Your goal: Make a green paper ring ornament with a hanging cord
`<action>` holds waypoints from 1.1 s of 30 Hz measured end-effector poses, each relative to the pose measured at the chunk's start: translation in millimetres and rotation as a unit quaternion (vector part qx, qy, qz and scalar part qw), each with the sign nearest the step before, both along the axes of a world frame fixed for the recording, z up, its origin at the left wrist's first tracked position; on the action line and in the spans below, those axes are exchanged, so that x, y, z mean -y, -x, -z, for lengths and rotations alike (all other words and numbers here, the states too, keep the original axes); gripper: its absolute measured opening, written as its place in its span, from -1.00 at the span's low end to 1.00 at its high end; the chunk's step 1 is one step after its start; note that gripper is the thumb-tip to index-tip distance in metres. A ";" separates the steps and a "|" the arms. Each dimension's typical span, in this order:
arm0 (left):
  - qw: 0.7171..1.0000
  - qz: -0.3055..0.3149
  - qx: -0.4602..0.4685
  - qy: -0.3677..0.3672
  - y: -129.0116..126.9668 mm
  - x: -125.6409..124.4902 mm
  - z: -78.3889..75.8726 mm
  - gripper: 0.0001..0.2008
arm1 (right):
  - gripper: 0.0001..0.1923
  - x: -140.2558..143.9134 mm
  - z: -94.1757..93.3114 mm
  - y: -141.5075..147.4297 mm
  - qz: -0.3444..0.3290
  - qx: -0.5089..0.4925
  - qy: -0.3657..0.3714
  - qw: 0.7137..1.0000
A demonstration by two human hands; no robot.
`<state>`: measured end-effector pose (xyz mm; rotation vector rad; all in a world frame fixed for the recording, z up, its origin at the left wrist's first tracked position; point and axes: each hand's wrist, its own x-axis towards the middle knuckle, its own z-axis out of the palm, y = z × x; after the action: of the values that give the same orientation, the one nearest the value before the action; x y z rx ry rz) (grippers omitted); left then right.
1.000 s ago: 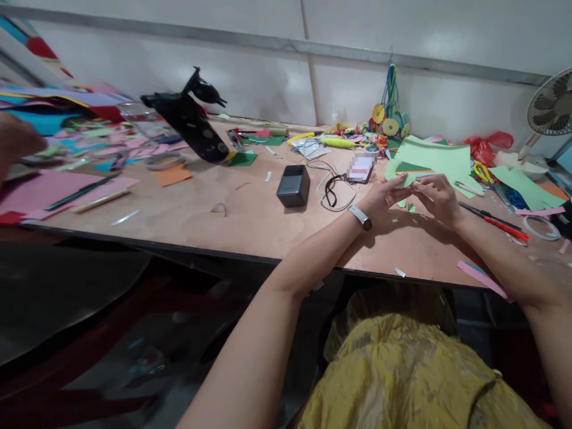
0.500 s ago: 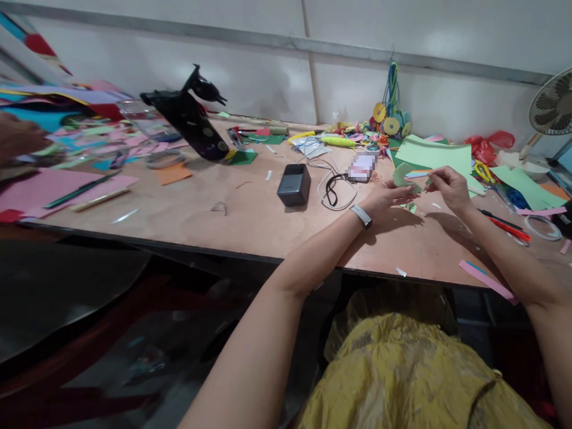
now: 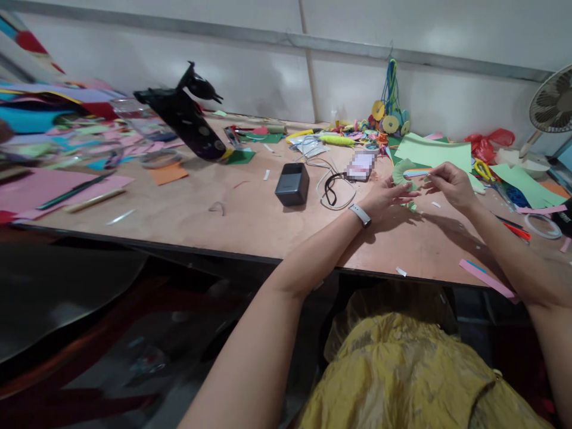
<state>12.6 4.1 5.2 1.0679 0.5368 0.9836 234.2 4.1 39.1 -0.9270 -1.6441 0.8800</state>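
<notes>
My left hand (image 3: 385, 198), with a pale band on its wrist, holds a curved piece of light green paper (image 3: 399, 171) between its fingers above the table. Close beside it, my right hand (image 3: 453, 183) has thumb and fingertips pinched together at the paper's right side. What sits in that pinch is too small to make out. Small green scraps (image 3: 410, 207) lie under the hands. Behind them are a phone (image 3: 360, 165) with a black strap and larger light green sheets (image 3: 431, 156).
A dark grey box-shaped device (image 3: 292, 185) stands mid-table with a white cable. Scissors (image 3: 482, 171) and an orange-red cutter (image 3: 517, 231) lie at right. A black bag-like object (image 3: 187, 119) leans at left, near pink paper (image 3: 22, 187). A fan (image 3: 554, 104) stands far right.
The green paper has turned in my left hand and shows a more curved, ring-like outline. My right hand shifted slightly. Another person's hand at the far left has mostly left the view.
</notes>
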 end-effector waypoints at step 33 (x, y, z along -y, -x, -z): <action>0.996 -0.018 0.073 0.056 -12.7 9.0 -6.9 -0.91 | -0.70 32.1 20.0 -8.3 0.021 0.232 -0.212 0.949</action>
<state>25.3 -4.8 12.1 0.8828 0.4868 1.0416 242.5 -28.0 19.1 -0.8976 -2.0984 0.2567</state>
